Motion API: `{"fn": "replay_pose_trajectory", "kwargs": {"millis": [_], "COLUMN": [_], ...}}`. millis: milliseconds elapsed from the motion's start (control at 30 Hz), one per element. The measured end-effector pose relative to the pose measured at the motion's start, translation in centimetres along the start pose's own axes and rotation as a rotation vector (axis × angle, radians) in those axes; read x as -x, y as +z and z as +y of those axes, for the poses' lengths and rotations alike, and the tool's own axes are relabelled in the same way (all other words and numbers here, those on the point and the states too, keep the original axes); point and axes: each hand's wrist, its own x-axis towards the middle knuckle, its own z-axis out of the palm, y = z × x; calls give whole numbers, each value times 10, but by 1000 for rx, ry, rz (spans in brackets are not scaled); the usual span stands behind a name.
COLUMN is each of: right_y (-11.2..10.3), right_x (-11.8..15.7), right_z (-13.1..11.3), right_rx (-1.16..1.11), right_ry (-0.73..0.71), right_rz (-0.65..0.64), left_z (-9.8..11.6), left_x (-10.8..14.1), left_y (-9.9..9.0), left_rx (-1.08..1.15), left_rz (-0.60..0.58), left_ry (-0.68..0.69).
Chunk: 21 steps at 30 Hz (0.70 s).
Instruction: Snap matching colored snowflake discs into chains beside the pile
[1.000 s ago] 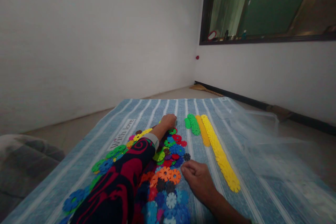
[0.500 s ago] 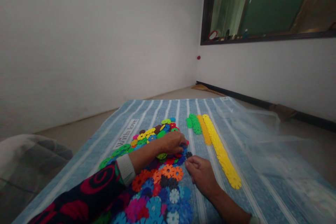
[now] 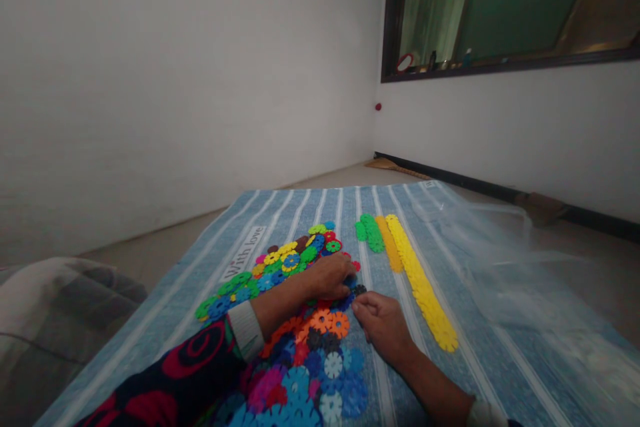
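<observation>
A heap of snowflake building discs [image 3: 323, 323] in many colours lies on the striped cloth. My left hand [image 3: 330, 276] reaches over the heap from the left, fingers curled down among blue and red discs; what they grip is hidden. Close by on its right is my right hand [image 3: 384, 321], closed with thumb and forefinger pinched at the heap's right edge. A black disc [image 3: 359, 289] shows just beyond its fingertips, and I cannot tell whether they touch it. Anything inside that pinch is too small to make out.
On the right lie overlapping rows of discs: a long yellow row [image 3: 425, 293], a shorter orange row [image 3: 389, 245] and a short green group [image 3: 371, 233]. Clear plastic containers [image 3: 530, 287] stand along the right side. The blue striped cloth [image 3: 300, 203] covers the table.
My left hand has shifted slightly down among the discs, fingers still curled. My right hand stays pinched in nearly the same place. The whole view has tilted a little.
</observation>
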Motion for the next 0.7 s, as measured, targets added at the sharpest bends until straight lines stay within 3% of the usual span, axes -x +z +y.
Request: {"fn": "replay_pose_trajectory", "kwargs": {"millis": [267,433,567,700], "right_y": [-2,-2,-1,-1], "right_x": [-1,-2,-3,-3], "right_z": [1,3,5,4], "right_rx": [-10,-39,-38,-28], "right_ry": [-8,-9,-12,-16], "right_rz": [7,19,20,25], "left_z": [-1,-23,-37,-33], "left_x": [-3,-1,4,6], "left_y": [0,-7,-13,-12], "left_rx": [51,115,29,-8], "left_rz": [-4,87,20,-23], "left_ry": [-28,-64,-66,-20]}}
